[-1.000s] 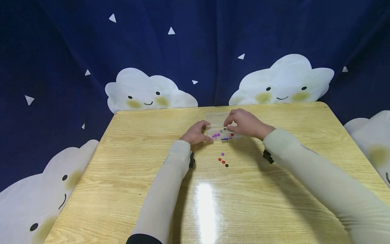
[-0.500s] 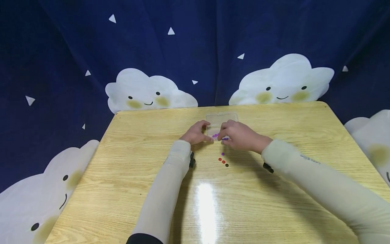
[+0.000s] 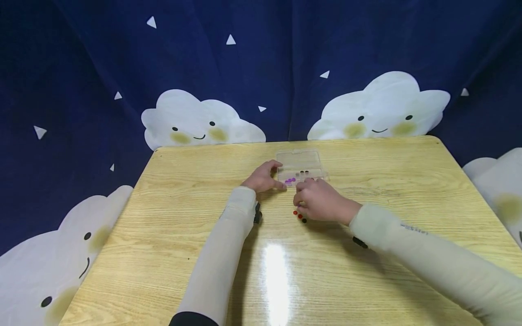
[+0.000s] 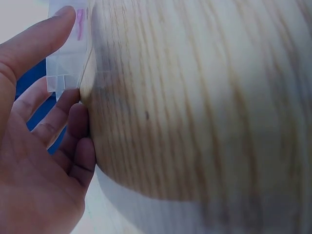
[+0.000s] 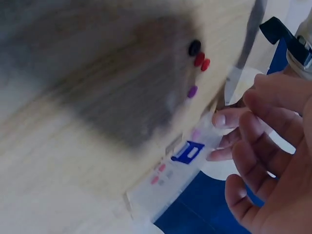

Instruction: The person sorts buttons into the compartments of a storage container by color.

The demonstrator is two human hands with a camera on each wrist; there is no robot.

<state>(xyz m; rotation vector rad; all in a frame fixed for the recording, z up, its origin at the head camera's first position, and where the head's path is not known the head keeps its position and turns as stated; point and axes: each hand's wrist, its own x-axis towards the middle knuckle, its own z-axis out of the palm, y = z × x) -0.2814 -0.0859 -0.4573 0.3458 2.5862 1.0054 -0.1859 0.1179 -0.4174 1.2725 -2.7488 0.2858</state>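
Observation:
A clear plastic box (image 3: 299,159) with its lid raised stands toward the back of the table. My left hand (image 3: 263,177) holds its left side, thumb at the front corner and fingers behind. Purple buttons (image 3: 290,180) and dark buttons (image 3: 304,172) lie inside. In front of the box, my right hand (image 3: 320,201) hovers low over the loose buttons, fingers loosely bent. The right wrist view shows a purple button (image 5: 192,91) on the table, apart from the fingertips, beside two red buttons (image 5: 199,59) and a black button (image 5: 194,48). Nothing shows between the right fingers.
The wooden table (image 3: 183,217) ends at a dark blue curtain (image 3: 253,54) with white clouds. A blue piece (image 5: 188,152) shows at the box's front. A wrist strap (image 5: 287,41) appears at the edge of the right wrist view.
My right hand has moved from over the box, forward to the loose buttons on the table. Another dark button shows in the box. The left hand has stayed in place.

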